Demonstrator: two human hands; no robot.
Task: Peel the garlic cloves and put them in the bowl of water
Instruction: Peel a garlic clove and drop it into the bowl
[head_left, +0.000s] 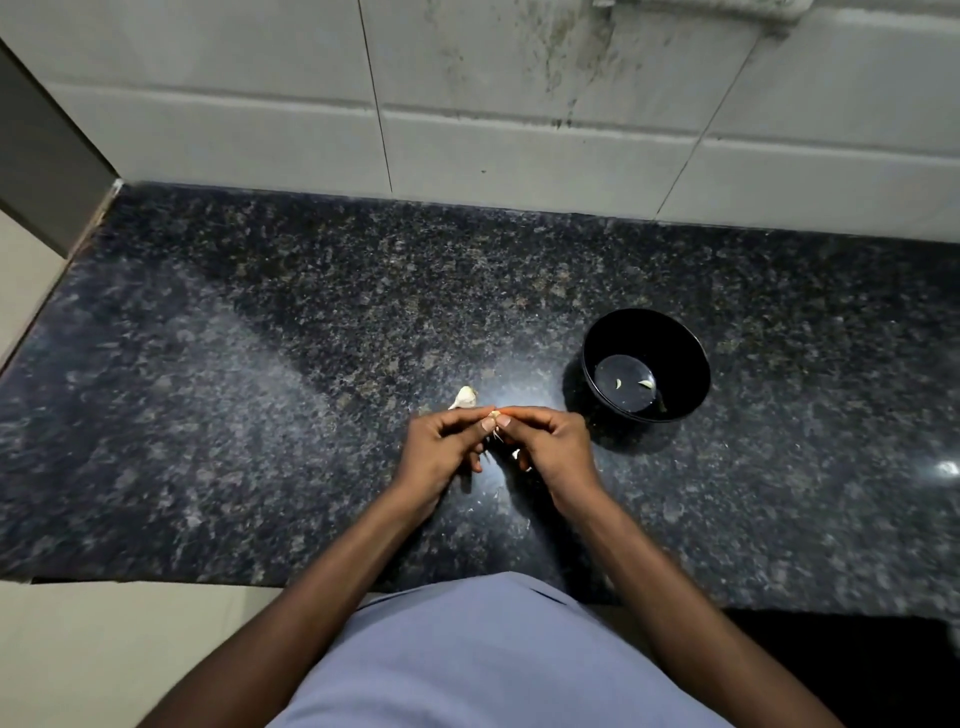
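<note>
You have both hands raised just over the counter (260, 364), near the middle of its front edge, with your left hand (441, 447) and right hand (550, 447) meeting at the fingertips so they can pinch one garlic clove (494, 414) between them; the fingers of each hand are curled in and clamped on it, which suits picking the skin loose with the nails. The clove is small and partly hidden, so how much skin is left cannot be told. The rest of the garlic (464, 397) lies on the counter just beyond your left hand, close enough to reach. The black bowl (675, 338) sits to the right, near your right hand, with water and two peeled cloves (645, 384) already in it, so a short move should drop this one in.
</note>
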